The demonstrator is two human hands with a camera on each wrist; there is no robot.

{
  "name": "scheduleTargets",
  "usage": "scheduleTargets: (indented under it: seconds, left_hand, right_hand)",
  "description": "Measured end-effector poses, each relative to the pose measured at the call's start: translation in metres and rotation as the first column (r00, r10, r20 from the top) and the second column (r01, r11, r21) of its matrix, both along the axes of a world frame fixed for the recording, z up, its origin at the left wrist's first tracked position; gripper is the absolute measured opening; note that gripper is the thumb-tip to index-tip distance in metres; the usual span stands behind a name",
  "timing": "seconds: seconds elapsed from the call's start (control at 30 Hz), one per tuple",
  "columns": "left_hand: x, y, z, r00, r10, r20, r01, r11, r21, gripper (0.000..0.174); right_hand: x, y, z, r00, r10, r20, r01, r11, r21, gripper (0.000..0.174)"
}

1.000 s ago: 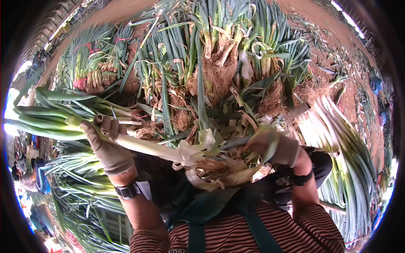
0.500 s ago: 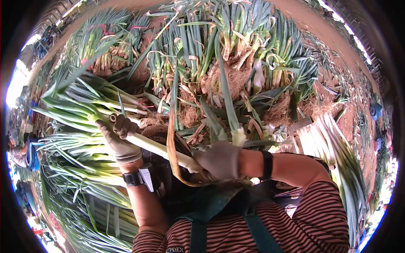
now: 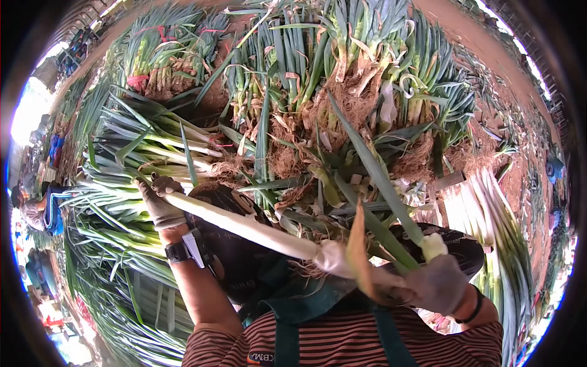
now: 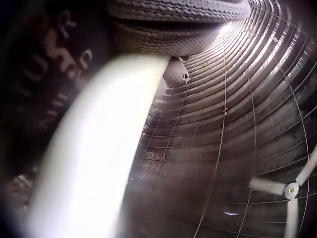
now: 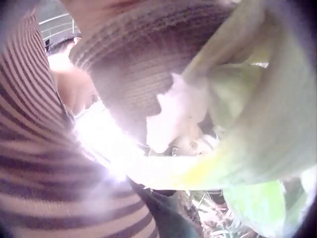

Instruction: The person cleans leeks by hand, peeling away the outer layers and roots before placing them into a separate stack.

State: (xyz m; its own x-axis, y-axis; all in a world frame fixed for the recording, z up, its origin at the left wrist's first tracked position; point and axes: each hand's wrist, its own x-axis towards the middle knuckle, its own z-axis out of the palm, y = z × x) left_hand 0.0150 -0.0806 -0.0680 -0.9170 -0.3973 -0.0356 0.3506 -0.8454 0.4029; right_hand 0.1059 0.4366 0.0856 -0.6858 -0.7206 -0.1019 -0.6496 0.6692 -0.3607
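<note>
My gloved left hand [image 3: 160, 205] grips a leek [image 3: 238, 224] whose pale shaft slants down to the right across my lap, its root end toward me. Leafy green tops fan out beyond that hand. In the left wrist view the white shaft [image 4: 99, 139] runs out from under the knitted glove [image 4: 178, 22]. Low on the right, my gloved right hand [image 3: 437, 286] holds outer leaves [image 3: 391, 241], stretched away from the root end with a dry brown strip [image 3: 361, 254]. A broad pale leaf [image 5: 277, 109] curls beside the glove [image 5: 143, 69] in the right wrist view.
Upright bundles of rooted leeks [image 3: 342, 67] stand in front of me. More leeks [image 3: 122, 244] are heaped on my left, and cleaner white-stemmed leeks [image 3: 483, 208] lie on the right. Loose leaves and trimmings [image 3: 333, 183] litter the ground between. A person [image 3: 36, 208] is at far left.
My right hand came in from the right to the leek's root end, then pulled back to the right with outer leaves. More of the white shaft is bare. My left hand kept its grip.
</note>
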Motion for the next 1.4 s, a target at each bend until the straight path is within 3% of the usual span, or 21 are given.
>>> scheduleTargets:
  seconds: [0.07, 0.13, 0.17, 0.23, 0.27, 0.33, 0.37, 0.4, 0.47, 0.5, 0.53, 0.6, 0.67, 0.77, 0.97, 1.07, 1.17, 1.27, 1.3, 1.37, 1.4]
  left_hand:
    - [0.001, 0.004, 0.002, 0.999, 0.046, 0.006, -0.046, 0.999, 0.028, 0.040]
    - [0.002, 0.001, -0.004, 0.993, 0.119, 0.009, -0.119, 0.993, 0.007, 0.040]
    - [0.001, 0.003, -0.001, 0.990, 0.140, 0.022, -0.140, 0.990, 0.027, 0.041]
    - [0.001, 0.010, 0.001, 0.976, 0.214, 0.034, -0.212, 0.975, -0.063, 0.042]
    - [0.002, 0.016, 0.003, 0.964, 0.261, 0.052, -0.252, 0.958, -0.133, 0.043]
    - [-0.003, 0.056, 0.033, 0.815, 0.532, 0.227, -0.445, 0.828, -0.342, 0.045]
    - [0.000, 0.055, 0.033, 0.832, 0.520, 0.193, -0.458, 0.840, -0.289, 0.046]
    - [0.008, 0.039, 0.020, 0.947, 0.321, 0.003, -0.315, 0.931, -0.184, 0.036]
    - [0.017, 0.060, 0.037, 0.924, 0.379, 0.057, -0.362, 0.913, -0.190, 0.030]
    - [0.021, 0.054, 0.026, 0.959, 0.271, -0.080, -0.281, 0.944, -0.174, 0.031]
    - [0.024, 0.056, 0.025, 0.967, 0.215, -0.138, -0.247, 0.922, -0.298, 0.032]
    - [0.031, 0.075, 0.044, 0.935, 0.354, -0.009, -0.314, 0.818, -0.481, 0.036]
    - [0.034, 0.074, 0.046, 0.961, 0.257, -0.102, -0.274, 0.830, -0.486, 0.040]
    - [0.039, 0.085, 0.055, 0.969, 0.226, -0.104, -0.247, 0.817, -0.521, 0.046]
    - [0.040, 0.087, 0.052, 0.964, 0.213, -0.159, -0.265, 0.744, -0.613, 0.051]
    - [0.039, 0.087, 0.050, 0.964, 0.219, -0.152, -0.266, 0.749, -0.607, 0.049]
    - [0.039, 0.091, 0.052, 0.949, 0.304, -0.084, -0.289, 0.733, -0.616, 0.047]
    - [0.040, 0.090, 0.047, 0.938, 0.343, -0.051, -0.305, 0.746, -0.592, 0.044]
    - [0.039, 0.089, 0.045, 0.932, 0.358, -0.060, -0.322, 0.741, -0.590, 0.041]
    - [0.040, 0.086, 0.042, 0.930, 0.366, -0.032, -0.316, 0.752, -0.579, 0.040]
    - [0.040, 0.084, 0.040, 0.929, 0.369, -0.017, -0.312, 0.758, -0.573, 0.040]
  right_hand:
    - [-0.004, 0.006, 0.035, 0.992, -0.070, -0.107, 0.070, 0.998, -0.001, 0.023]
    - [0.001, 0.025, 0.041, 0.936, -0.327, -0.127, 0.303, 0.937, -0.175, 0.024]
    - [0.013, 0.045, 0.039, 0.846, -0.530, -0.051, 0.488, 0.810, -0.326, 0.027]
    - [0.006, 0.058, 0.031, 0.830, -0.532, -0.168, 0.497, 0.842, -0.211, 0.037]
    - [-0.016, 0.046, 0.017, 0.875, -0.379, -0.302, 0.407, 0.913, 0.035, 0.041]
    - [-0.052, 0.020, -0.020, 0.889, -0.051, -0.456, 0.271, 0.859, 0.433, 0.046]
    - [-0.059, 0.009, -0.022, 0.897, -0.005, -0.442, 0.215, 0.879, 0.426, 0.039]
    - [-0.066, -0.004, -0.021, 0.903, 0.049, -0.427, 0.150, 0.894, 0.422, 0.034]
    - [-0.068, -0.051, -0.001, 0.916, -0.153, -0.370, 0.214, 0.969, 0.127, 0.031]
    - [-0.070, -0.072, 0.002, 0.911, -0.120, -0.394, 0.142, 0.990, 0.025, 0.032]
    - [-0.073, -0.092, 0.004, 0.901, -0.089, -0.425, 0.062, 0.995, -0.077, 0.032]
    - [-0.090, -0.135, -0.007, 0.942, 0.004, -0.335, -0.052, 0.989, -0.136, 0.036]
    - [-0.113, -0.172, -0.035, 0.900, 0.011, -0.436, -0.143, 0.952, -0.270, 0.040]
    - [-0.135, -0.208, -0.066, 0.884, 0.000, -0.467, -0.113, 0.970, -0.214, 0.038]
    - [-0.140, -0.218, -0.081, 0.955, 0.059, -0.291, -0.081, 0.995, -0.065, 0.028]
    - [-0.132, -0.211, -0.086, 0.856, 0.046, -0.515, -0.148, 0.976, -0.159, 0.026]
    - [-0.140, -0.194, -0.083, 0.826, 0.090, -0.557, -0.341, 0.867, -0.364, 0.015]
    - [-0.146, -0.175, -0.100, 0.964, 0.264, -0.011, -0.147, 0.503, -0.852, 0.018]
    - [-0.141, -0.155, -0.088, 0.937, 0.287, 0.199, 0.024, 0.516, -0.856, 0.022]
    - [-0.136, -0.130, -0.077, 0.834, 0.096, 0.543, 0.466, 0.405, -0.787, 0.014]
    - [-0.140, -0.118, -0.078, 0.776, 0.107, 0.622, 0.600, 0.180, -0.780, 0.011]
